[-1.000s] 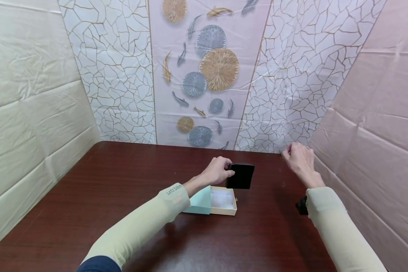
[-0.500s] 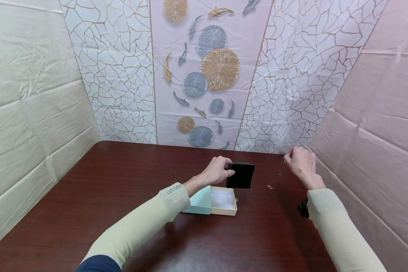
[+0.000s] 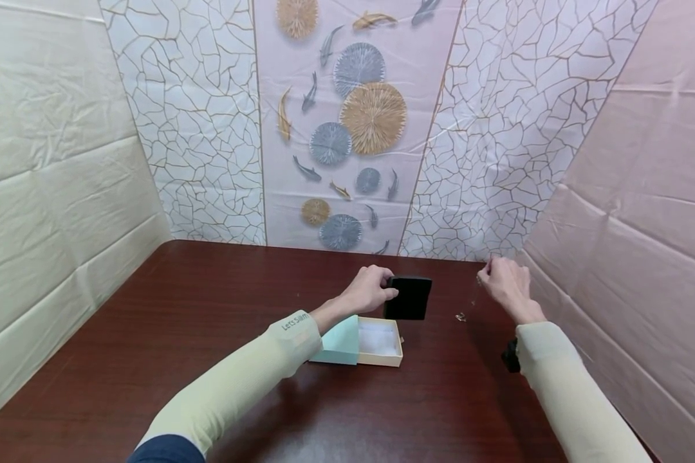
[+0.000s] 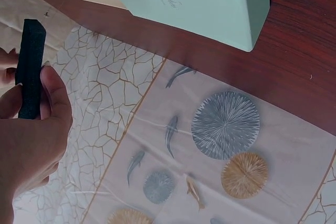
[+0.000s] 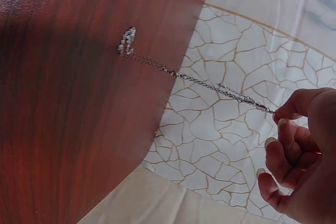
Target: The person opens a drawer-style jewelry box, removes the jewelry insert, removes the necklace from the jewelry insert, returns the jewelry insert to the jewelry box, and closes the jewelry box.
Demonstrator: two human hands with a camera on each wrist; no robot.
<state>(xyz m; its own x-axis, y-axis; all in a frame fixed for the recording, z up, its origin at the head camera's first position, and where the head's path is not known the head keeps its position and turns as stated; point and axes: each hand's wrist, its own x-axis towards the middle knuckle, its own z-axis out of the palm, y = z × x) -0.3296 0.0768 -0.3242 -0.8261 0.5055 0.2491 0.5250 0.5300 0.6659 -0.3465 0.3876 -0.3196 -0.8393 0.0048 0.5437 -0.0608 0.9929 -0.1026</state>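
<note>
Now, dark red table (image 3: 237,289); on it, a partly open blue box (image 3: 340,356); left hand (image 3: 369,289) and right hand (image 3: 506,283) both pinching, the former a black pad (image 3: 409,299) near the box, the latter a thin chain (image 5: 210,86) dangling farther right!

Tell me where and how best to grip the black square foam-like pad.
Probably pinch the black square foam-like pad by its free right edge, coming from the right, across its thickness: it is held upright, looks thin in the left wrist view, and the person's bare left hand grips the opposite edge.
</note>
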